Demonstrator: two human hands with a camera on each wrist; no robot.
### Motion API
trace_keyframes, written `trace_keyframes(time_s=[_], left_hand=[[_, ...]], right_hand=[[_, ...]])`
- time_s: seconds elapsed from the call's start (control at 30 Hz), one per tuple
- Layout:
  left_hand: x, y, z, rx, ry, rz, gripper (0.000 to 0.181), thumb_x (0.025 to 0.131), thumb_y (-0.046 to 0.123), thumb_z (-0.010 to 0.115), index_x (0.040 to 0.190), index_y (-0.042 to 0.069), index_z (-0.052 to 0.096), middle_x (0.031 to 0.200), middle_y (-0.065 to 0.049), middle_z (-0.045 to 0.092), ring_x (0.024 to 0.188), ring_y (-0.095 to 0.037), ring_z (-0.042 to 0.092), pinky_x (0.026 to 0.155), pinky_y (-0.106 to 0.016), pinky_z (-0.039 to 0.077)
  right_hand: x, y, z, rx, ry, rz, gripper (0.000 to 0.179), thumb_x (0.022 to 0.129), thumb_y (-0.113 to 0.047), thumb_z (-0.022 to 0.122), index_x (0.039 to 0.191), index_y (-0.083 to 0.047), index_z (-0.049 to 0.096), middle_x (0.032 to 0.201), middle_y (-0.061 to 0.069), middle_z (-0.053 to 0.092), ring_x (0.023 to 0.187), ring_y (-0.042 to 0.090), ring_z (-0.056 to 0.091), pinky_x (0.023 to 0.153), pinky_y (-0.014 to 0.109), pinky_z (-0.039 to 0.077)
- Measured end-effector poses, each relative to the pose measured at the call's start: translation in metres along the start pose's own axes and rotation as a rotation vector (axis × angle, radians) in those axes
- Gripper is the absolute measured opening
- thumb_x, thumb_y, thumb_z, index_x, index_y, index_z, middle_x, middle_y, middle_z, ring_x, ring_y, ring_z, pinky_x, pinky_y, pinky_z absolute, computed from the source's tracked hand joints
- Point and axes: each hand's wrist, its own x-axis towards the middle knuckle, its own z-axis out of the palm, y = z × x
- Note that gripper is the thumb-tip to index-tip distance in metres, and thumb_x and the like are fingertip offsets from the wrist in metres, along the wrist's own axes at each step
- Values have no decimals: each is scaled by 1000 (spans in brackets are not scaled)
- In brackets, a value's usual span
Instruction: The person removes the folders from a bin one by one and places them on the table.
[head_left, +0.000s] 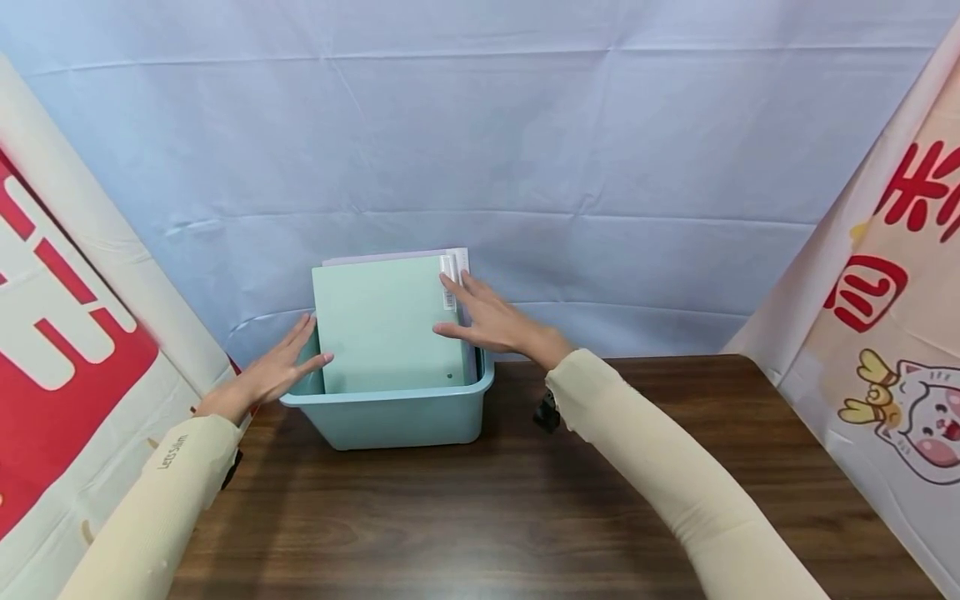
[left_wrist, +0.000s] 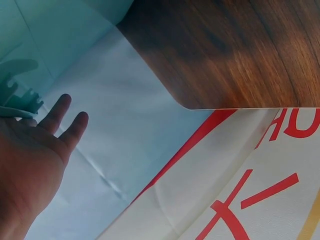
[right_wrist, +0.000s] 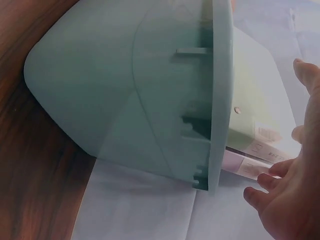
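A light blue plastic bin point(head_left: 405, 422) stands at the table's back left. A pale green file folder point(head_left: 378, 325) stands upright in it, with a label near its upper right corner. Behind that folder, a thin strip of a pale purple folder point(head_left: 375, 257) shows. My left hand point(head_left: 273, 368) is at the bin's left rim, fingers extended and thumb over the bin's inside. Spread fingers of my right hand point(head_left: 491, 318) lie at the green folder's right edge; whether they touch it, I cannot tell. In the right wrist view, that hand point(right_wrist: 290, 185) is beside both folders.
The dark wood table point(head_left: 480, 517) spreads in front and to the right of the bin. A pale blue cloth point(head_left: 525, 150) hangs right behind it. Printed banners flank both sides, with red shapes on the left banner point(head_left: 60, 350) and a cartoon cat on the right banner point(head_left: 930, 408).
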Motion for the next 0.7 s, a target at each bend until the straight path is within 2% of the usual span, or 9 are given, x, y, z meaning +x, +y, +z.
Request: trace_keyframes(time_s=[0.23, 0.47, 0.7], left_hand=[[2, 1, 0, -5, 1, 2, 97, 107, 67, 42, 170, 15, -10, 177, -14, -16, 161, -50, -1, 119, -78, 10], [2, 0, 0, -11, 5, 8, 96, 108, 66, 41, 170, 16, -11, 177, -14, -16, 161, -48, -3, 121, -77, 8], [1, -1, 1, -19, 9, 10, 96, 108, 65, 41, 169, 15, -13, 177, -14, -16, 161, -47, -3, 122, -76, 8]], right_hand=[[5, -1, 9, 34, 3, 31, 93, 102, -67, 52, 172, -28, 6, 177, 20, -10, 162, 47, 3, 126, 69, 16], [6, -11, 18, 64, -4, 52, 93, 102, -65, 54, 172, -27, 9, 176, 17, -17, 163, 42, -5, 125, 70, 17], [6, -15, 20, 106, 22, 44, 90, 102, -61, 59, 172, -28, 14, 177, 17, -14, 163, 46, -3, 123, 73, 18]])
